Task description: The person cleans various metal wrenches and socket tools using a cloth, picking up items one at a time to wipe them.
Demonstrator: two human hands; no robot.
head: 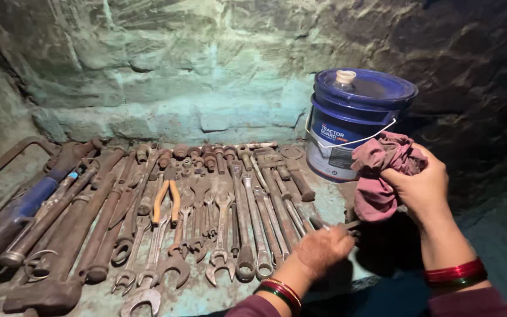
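Right hand (421, 188) closed, fingers bunched into a crumpled maroon cloth rag (382, 170), held up just off the right edge of the stone ledge (218, 293); left hand (323, 248) curled round the shaft of a slim grey metal spanner (347, 225), low at the ledge's front right corner, directly under the rag. Behind the rag, toward the ledge's back right corner, a blue plastic bucket with a white wire handle and cream cap (353, 117); leftward across the ledge, rows of rusty open-ended spanners (230, 229), orange-handled pliers (166, 202), heavy brown pipe wrenches (71, 235). Red and green bangles (456, 273) on both wrists.
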